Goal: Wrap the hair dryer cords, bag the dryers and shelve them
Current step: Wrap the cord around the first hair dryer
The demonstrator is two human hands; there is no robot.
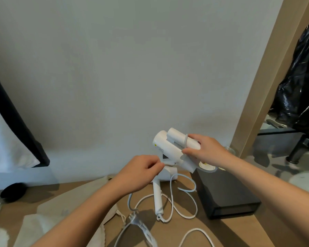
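My right hand (pixel 206 151) grips a folded white hair dryer (pixel 169 145) in the air, with one turn of its cord looped round the folded handle. My left hand (pixel 141 172) pinches that cord just below the dryer. A second white hair dryer (pixel 158 198) lies on the wooden table (pixel 239 234) under my hands, its cord (pixel 184 198) spread out in loose loops. A plug (pixel 135 219) lies near the table's front. Beige cloth bags (pixel 75 205) lie flat on the left of the table.
A black box (pixel 227 195) stands on the table at the right, beside a tan wooden frame (pixel 264 82). A plain wall rises behind the table. A black plastic bag (pixel 300 77) hangs at the far right. A dark round object (pixel 13 191) sits at the left.
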